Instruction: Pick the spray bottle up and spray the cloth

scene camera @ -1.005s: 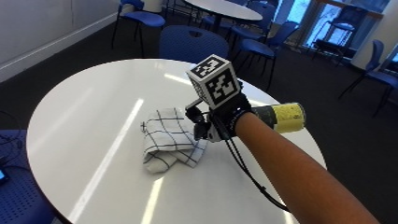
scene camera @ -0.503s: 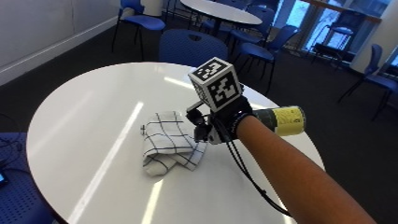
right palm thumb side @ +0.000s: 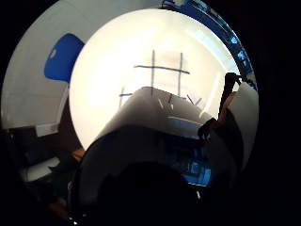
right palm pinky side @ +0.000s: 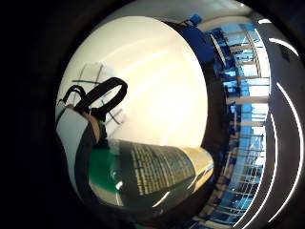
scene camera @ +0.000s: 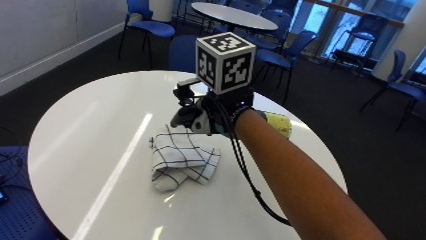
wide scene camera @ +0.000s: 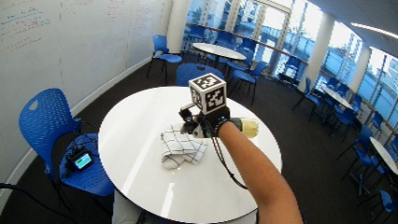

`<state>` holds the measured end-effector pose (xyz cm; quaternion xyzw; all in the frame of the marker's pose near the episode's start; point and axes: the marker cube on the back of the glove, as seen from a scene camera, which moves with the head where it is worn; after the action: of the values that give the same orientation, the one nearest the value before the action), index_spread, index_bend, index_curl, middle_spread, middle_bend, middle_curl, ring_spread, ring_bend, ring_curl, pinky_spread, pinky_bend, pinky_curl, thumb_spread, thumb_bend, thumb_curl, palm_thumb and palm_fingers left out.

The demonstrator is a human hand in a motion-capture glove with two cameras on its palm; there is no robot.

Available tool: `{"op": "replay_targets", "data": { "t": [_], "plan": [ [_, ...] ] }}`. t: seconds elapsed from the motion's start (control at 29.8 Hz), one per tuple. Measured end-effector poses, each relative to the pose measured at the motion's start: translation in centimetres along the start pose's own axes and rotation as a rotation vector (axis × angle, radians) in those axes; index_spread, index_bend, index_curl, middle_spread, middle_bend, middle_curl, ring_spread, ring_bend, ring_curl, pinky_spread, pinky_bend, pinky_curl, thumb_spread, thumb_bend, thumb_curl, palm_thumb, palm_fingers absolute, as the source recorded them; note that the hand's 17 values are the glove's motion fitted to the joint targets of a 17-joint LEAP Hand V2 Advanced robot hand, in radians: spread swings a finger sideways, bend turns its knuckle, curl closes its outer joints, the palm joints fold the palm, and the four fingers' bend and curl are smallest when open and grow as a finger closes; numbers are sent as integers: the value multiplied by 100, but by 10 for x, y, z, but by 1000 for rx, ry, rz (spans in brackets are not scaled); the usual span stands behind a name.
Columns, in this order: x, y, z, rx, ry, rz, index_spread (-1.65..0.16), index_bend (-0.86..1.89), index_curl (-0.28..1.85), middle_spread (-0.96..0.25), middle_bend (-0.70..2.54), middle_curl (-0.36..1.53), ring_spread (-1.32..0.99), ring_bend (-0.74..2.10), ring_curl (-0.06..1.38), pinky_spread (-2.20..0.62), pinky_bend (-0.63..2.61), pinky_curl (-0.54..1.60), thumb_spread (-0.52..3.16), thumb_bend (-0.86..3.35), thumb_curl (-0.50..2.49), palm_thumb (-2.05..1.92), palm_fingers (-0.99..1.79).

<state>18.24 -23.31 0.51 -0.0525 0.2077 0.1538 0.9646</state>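
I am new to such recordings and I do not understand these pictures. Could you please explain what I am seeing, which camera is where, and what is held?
No robot here: a person works at a round white table. Their right hand wears a black glove. The outside view and the wide outside view come from cameras beside the table. The two round pictures come from small cameras on that hand's palm, looking outward. A white checked cloth lies crumpled on the table. The hand holds a spray bottle, its fingers curled around it, just above the cloth. In the little finger side palm view the bottle's printed label fills much of the picture.

Raised right hand [scene camera: 219, 112], fingers curled
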Motion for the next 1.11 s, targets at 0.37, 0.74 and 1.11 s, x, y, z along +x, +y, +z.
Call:
{"op": "replay_targets", "data": {
  "t": [0.37,0.74,1.11],
  "plan": [
    [-43,-19,-55,189,-459,-96,-24,55,58,-21,65,50,-17,52,45,-22,35,39,24,-3,84,87,138],
    [-77,-22,-112,471,-847,-166,-24,55,58,-21,65,50,-17,52,45,-22,35,39,24,-3,84,87,138],
    [-101,-20,-114,721,-1412,-57,-24,55,58,-21,65,50,-17,52,45,-22,35,39,24,-3,84,88,137]
  ]
}}
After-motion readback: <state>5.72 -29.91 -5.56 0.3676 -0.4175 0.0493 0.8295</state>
